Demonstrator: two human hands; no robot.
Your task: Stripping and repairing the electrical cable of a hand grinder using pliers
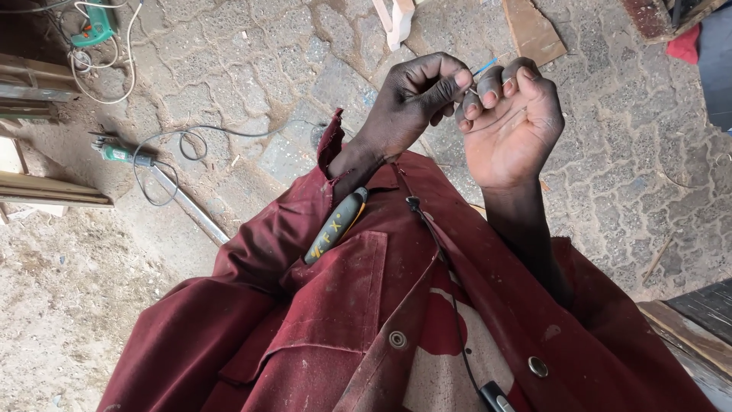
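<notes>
Both my hands are raised in front of my chest over the paved ground. My left hand [415,103] pinches the end of a thin blue wire [485,67] between thumb and forefinger. My right hand [509,118] is curled, palm toward me, with the same wire passing among its fingertips. The two hands touch at the fingertips. A tool with a grey and yellow handle [335,226] sticks out of the chest pocket of my dark red work coat [343,320]. A black cable [450,290] hangs down my front.
A green power tool [118,153] with a coiled cord lies on the stone paving at left, another green tool [93,32] at top left. Wooden boards [46,191] are stacked at the left edge. Wood offcuts [534,30] lie ahead. Sawdust covers the ground at lower left.
</notes>
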